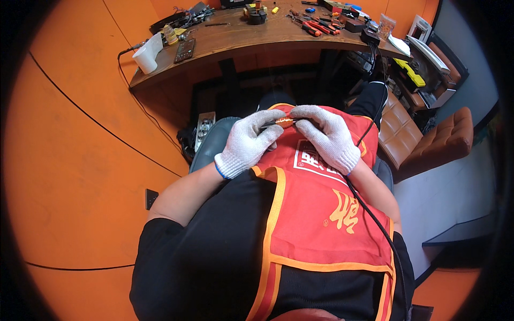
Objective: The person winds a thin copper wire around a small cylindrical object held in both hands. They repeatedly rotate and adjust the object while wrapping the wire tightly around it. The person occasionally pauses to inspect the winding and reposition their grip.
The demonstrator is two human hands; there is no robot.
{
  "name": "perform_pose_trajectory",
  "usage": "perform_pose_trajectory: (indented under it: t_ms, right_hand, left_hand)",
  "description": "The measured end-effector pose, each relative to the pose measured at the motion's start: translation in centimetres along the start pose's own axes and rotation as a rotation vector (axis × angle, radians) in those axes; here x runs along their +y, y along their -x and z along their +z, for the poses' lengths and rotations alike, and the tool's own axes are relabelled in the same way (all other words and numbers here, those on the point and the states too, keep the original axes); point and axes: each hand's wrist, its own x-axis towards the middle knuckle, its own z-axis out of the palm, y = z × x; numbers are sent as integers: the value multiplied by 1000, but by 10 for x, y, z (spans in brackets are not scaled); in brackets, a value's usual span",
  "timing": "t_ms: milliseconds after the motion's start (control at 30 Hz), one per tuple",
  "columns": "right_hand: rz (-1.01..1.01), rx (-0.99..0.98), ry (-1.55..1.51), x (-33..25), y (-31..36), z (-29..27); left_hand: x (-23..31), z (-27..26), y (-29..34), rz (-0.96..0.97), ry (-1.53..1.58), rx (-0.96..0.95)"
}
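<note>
Both my hands wear white knit gloves and meet above my lap, in front of a red apron (326, 241) with orange trim. My left hand (246, 140) is closed, its thumb and fingers pinching a thin dark rod-like thing (269, 124). My right hand (329, 138) is closed close beside it, its fingertips together at what looks like the thing's other end. The gloves cover most of the thing, so its kind cannot be made out. A black cable (369, 211) runs past my right wrist and over the apron.
Ahead stands a wooden desk (225, 40) bearing red-handled pliers (316, 28), a paper roll (147, 55), a dark circuit board (185, 50) and other tools. A brown padded chair (436, 142) is at the right. An orange wall (80, 160) rises at the left.
</note>
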Motion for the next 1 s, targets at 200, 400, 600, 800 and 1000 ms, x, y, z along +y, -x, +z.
perform_pose_trajectory:
  t_ms: [200,400,600,800,1000]
  right_hand:
    - [115,-45,48,-2,-1,-5]
    - [156,-15,-3,-4,-1,-1]
    - [-9,-20,135,-3,-2,0]
    - [329,-55,-125,2,-2,-4]
    - [-45,32,-12,6,-2,3]
  left_hand:
    - [0,1,-2,70,-63,-9]
    - [-1,6,-2,122,-57,59]
    - [-2,2,-2,47,-30,-1]
    - [-6,0,-2,116,-102,-16]
    - [-10,0,-3,100,-155,-15]
